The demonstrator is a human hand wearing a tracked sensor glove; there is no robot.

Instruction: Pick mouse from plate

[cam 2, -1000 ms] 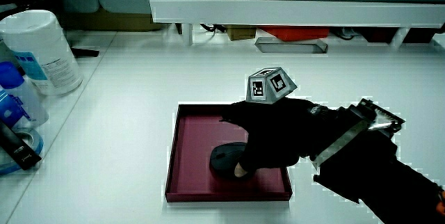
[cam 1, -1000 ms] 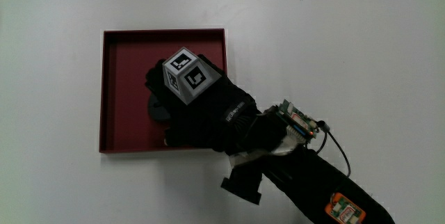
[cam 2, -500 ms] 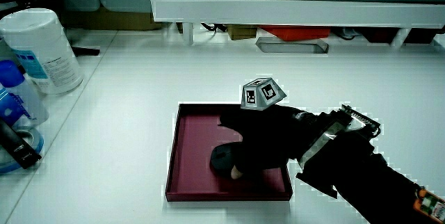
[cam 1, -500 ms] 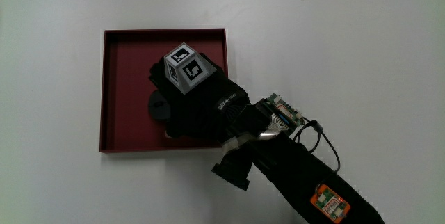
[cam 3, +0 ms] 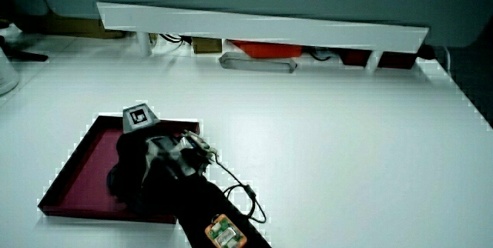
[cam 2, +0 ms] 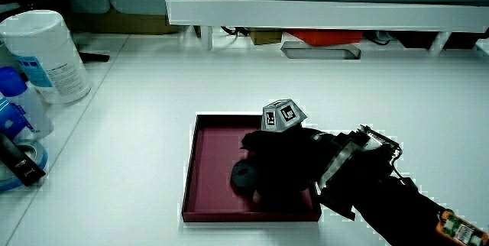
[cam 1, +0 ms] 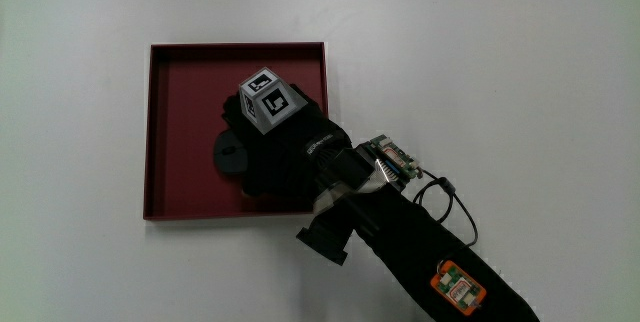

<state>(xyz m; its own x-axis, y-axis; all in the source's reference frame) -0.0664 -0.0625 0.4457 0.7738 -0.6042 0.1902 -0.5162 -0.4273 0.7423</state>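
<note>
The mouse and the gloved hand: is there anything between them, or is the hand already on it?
Nothing lies between them. In the main view the hand covers most of the mouse in the red plate; a side view shows the same contact.

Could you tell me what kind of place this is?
Probably a lab or office workbench for recording: a plain white table with a low partition, a wipes canister at the table's edge, and a gloved hand bearing a patterned cube.

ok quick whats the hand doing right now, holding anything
Hand: over the red plate, fingers curled down around the dark mouse, which is still in the plate.
</note>
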